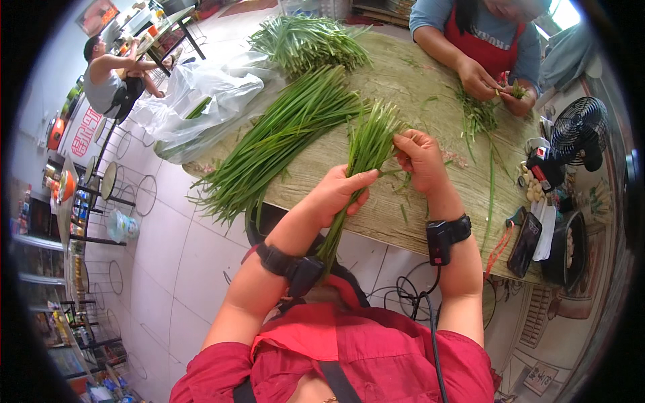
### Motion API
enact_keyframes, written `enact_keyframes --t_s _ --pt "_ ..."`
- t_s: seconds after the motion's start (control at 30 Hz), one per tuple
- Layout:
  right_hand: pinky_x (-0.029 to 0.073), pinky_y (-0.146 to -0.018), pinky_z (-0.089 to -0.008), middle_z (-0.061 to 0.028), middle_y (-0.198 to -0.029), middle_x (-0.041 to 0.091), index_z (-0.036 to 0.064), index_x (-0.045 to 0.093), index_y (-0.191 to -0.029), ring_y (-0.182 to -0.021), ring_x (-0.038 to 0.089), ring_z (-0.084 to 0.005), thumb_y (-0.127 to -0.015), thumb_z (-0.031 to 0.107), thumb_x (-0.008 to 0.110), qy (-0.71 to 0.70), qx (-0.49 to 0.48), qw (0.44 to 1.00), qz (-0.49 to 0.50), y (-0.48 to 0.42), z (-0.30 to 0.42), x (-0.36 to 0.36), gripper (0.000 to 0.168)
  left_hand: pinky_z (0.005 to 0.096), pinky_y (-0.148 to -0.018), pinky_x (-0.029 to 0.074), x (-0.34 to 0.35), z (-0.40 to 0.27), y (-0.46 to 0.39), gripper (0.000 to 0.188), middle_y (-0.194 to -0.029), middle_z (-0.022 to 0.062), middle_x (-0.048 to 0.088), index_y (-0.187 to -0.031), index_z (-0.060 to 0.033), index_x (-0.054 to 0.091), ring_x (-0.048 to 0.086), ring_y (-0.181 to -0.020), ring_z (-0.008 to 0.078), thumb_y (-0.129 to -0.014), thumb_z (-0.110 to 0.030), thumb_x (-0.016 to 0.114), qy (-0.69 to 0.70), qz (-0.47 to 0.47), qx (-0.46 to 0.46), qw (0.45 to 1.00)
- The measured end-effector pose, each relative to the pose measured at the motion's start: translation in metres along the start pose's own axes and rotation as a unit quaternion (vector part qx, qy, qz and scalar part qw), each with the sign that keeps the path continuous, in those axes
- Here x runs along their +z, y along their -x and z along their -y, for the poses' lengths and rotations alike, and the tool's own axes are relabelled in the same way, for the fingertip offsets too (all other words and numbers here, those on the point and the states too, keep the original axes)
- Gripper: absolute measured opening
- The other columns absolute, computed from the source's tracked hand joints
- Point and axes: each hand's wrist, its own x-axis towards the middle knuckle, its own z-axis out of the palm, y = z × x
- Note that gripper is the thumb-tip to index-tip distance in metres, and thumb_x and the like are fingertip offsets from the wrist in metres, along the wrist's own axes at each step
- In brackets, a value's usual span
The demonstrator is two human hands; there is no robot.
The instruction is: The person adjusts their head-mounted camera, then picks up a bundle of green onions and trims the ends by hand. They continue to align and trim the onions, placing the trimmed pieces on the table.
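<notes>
My left hand [338, 194] grips a bunch of garlic chives [367, 143] around its middle. The pale cut ends fan out above the fist, and the leaves hang below it past the table edge. At the right side of those ends, my right hand [422, 157] has thumb and fingertips pinched on a few stalks; the exact tips are partly hidden by the fingers. Left of the bunch lies a larger heap of garlic chives [295, 126], its leaf tips over the table's near edge. Another chive pile [312, 45] sits farther back.
The wood-patterned table [322, 176] carries a white plastic bag [201, 90] at left. Opposite, a co-worker's hands [496, 93] handle greens. A black fan [579, 128], garlic bulbs [534, 189], a phone [525, 244] and a black bin [567, 247] line the right side. A cable [433, 332] hangs from my right wrist.
</notes>
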Motion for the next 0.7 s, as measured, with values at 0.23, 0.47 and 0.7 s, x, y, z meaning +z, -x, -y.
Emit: enact_keyframes --t_s 0.23,0.47,0.7 --pt "0.032 -0.043 -0.018 0.0006 -0.063 0.057 0.011 0.055 -0.071 -0.049 0.046 -0.0045 -0.081 0.014 0.058 -0.067 0.014 0.997 0.025 -0.001 0.0 -0.005 0.01 0.0221 -0.035 0.033 -0.006 0.004 -0.003 0.02 -0.057 0.004 0.051 -0.081 -0.007 0.051 0.044 -0.038 0.0103 -0.083 -0.025 0.061 0.07 -0.01 -0.002 0.998" --pt "0.034 -0.044 -0.0185 -0.0001 -0.067 0.057 0.011 0.053 -0.077 -0.054 0.05 -0.0069 -0.079 0.007 0.056 -0.117 0.02 0.993 0.02 0.001 0.002 -0.003 0.005 0.0224 -0.04 0.04 -0.011 0.005 -0.003 0.016 -0.064 0.0055 0.053 -0.086 -0.0039 0.052 0.049 -0.047 0.0117 -0.086 -0.019 0.056 0.105 -0.001 -0.013 0.994" --pt "0.033 -0.043 -0.0175 -0.0011 -0.067 0.055 0.008 0.047 -0.092 -0.055 0.051 -0.0072 -0.076 0.001 0.052 -0.087 0.016 0.996 -0.03 0.001 0.005 -0.001 0.018 0.0247 -0.052 0.047 -0.002 0.004 -0.002 0.013 -0.071 0.0068 0.057 -0.084 -0.0014 0.055 0.055 -0.057 0.0138 -0.083 -0.014 0.057 0.092 -0.035 -0.008 0.995"
